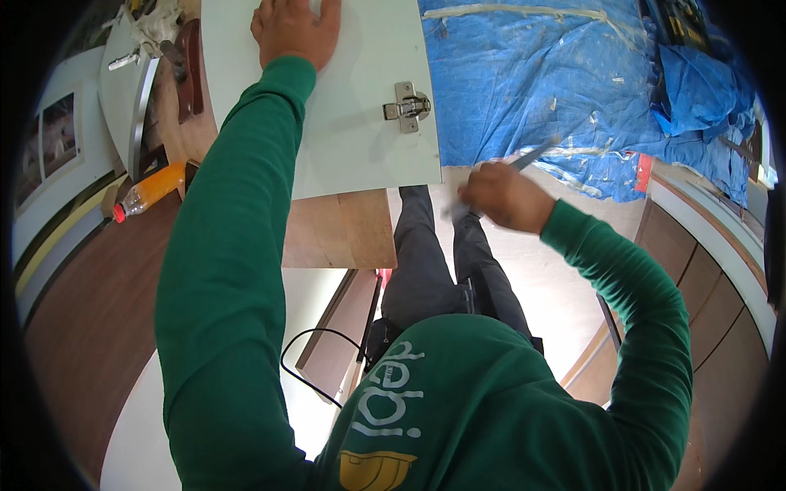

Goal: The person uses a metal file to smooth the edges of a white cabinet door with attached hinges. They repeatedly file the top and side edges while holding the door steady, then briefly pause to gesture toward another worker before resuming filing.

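Observation:
A pale white door panel lies flat in front of me on a wooden surface. My left hand rests on its far part, palm down with fingers spread. A metal cabinet hinge is fitted near the panel's right edge, nearer to me than that hand. To the right of the panel's near corner, my right hand is closed round a slim grey tool. The tool slants up to the right and is partly smeared by motion; its exact kind cannot be made out.
A blue tarp spreads beyond my right hand. On the left lie a bottle of orange liquid with a red cap and a reddish-brown curved object. Bare wood juts out under the panel. A black cable loops beside my legs.

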